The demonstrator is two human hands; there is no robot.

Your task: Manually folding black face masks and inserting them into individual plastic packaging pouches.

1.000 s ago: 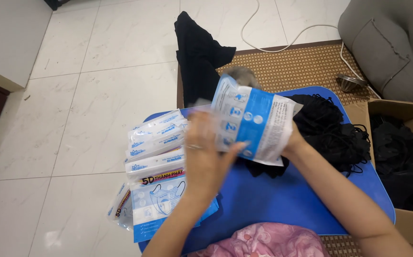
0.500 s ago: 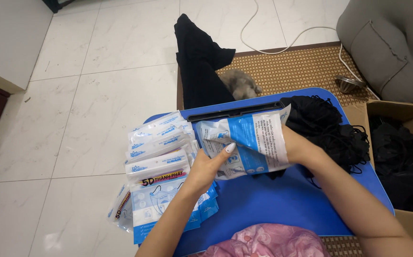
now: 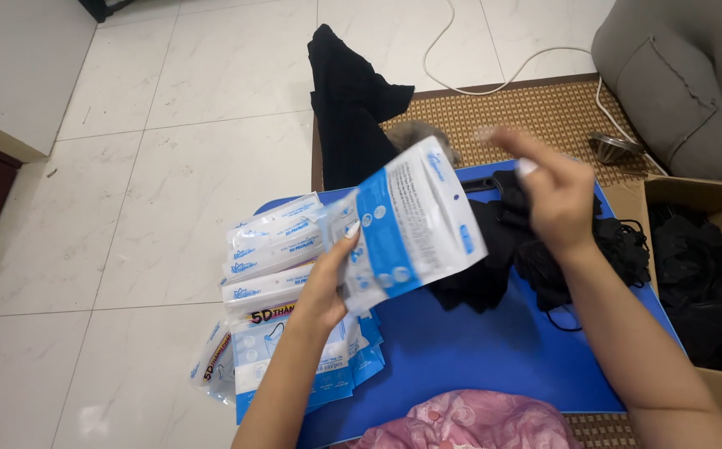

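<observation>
The left hand [image 3: 327,287] pinches a blue-and-white pouch [image 3: 411,224] at its lower left corner, thumb in front and fingers behind, and holds it tilted above the blue table [image 3: 477,349]. The right hand [image 3: 556,204] is raised clear of the pouch, holding nothing, its fingers loosely spread and blurred by motion. Judged from this, the step in hand is the handling of a single pouch between the black masks [image 3: 544,249] heaped at the far side of the table and the stack of pouches [image 3: 282,283] fanned out at the left edge. The next move would call for the right hand to close on either the pouch mouth or a mask, while the left hand keeps the pouch steady; the thin film is likely to flex under a one-corner grip. Whether the pouch is filled or empty cannot be told, nor whether its top is sealed. The box [image 3: 710,291] at the right is cut off by the frame edge and holds more dark material, its contents indistinct. A small grey object behind the pouch, at the edge of the woven mat [image 3: 510,116], is mostly hidden. Pink cloth [image 3: 469,420] at the bottom is cut off.
</observation>
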